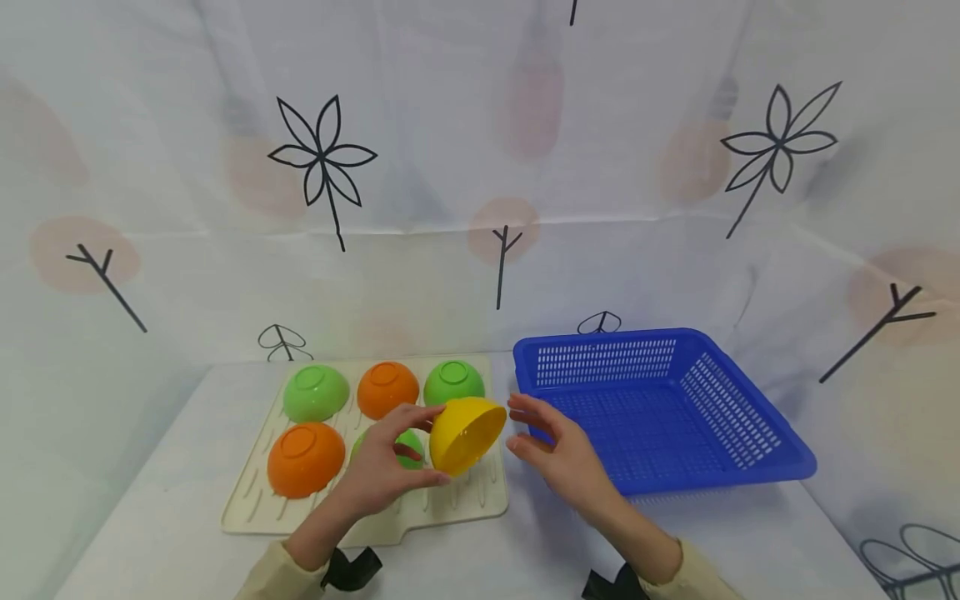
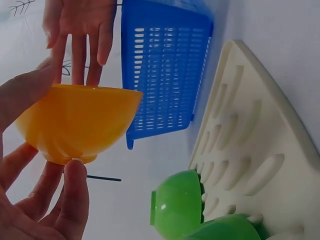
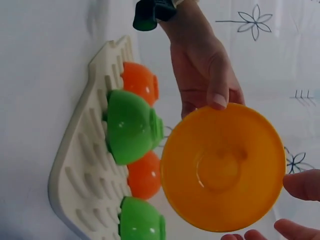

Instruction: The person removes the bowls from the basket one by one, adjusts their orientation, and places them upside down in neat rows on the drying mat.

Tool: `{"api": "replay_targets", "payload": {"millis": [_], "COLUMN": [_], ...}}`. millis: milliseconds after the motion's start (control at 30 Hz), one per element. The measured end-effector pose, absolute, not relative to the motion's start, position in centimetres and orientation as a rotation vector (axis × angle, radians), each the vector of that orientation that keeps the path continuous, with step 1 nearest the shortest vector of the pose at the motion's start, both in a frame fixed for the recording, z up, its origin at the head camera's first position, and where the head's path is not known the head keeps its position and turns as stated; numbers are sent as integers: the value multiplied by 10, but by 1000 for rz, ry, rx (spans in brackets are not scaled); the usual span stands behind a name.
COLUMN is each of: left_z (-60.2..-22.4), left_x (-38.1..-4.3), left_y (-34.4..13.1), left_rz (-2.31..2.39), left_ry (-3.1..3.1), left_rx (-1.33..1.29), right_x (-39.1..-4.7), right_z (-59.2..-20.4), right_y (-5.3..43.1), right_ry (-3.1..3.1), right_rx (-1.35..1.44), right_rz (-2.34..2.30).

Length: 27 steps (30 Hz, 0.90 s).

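My left hand (image 1: 378, 471) grips a yellow bowl (image 1: 468, 435) by its edge, thumb on the rim and fingers around the outer side. The bowl is tilted on its side, and its hollow faces my right hand (image 1: 573, 467). That right hand is just to the bowl's right, fingers spread and holding nothing. In the right wrist view its thumb (image 3: 304, 185) is right at the rim. Below the bowl is a cream draining mat (image 1: 450, 504) with upside-down bowls: an orange bowl (image 1: 305, 460) at the front and a green bowl (image 1: 411, 446) partly hidden by my left hand.
Along the mat's back row stand a green bowl (image 1: 315, 393), an orange bowl (image 1: 387, 389) and another green bowl (image 1: 454, 382). A blue slotted basket (image 1: 720, 482) stands on the right, close behind my right hand. A patterned white cloth (image 1: 420, 275) hangs behind the table.
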<state>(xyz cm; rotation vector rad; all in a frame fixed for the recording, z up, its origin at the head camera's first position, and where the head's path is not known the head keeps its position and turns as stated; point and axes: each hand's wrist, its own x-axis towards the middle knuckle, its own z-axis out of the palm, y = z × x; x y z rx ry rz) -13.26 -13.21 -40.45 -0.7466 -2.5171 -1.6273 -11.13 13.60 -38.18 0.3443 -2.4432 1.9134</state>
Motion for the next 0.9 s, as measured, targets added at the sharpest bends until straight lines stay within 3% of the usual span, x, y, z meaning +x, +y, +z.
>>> {"api": "replay_targets", "payload": {"millis": [900], "left_z": [-410], "left_x": [-130], "left_y": [-115], "left_rz": [-1500], "left_ry": [-2389], "left_rx": [-871], "right_x": [-109], "right_z": [-385], "right_y": [124], "right_ry": [-2360], "right_rx": [252], "right_rz": [2022]}}
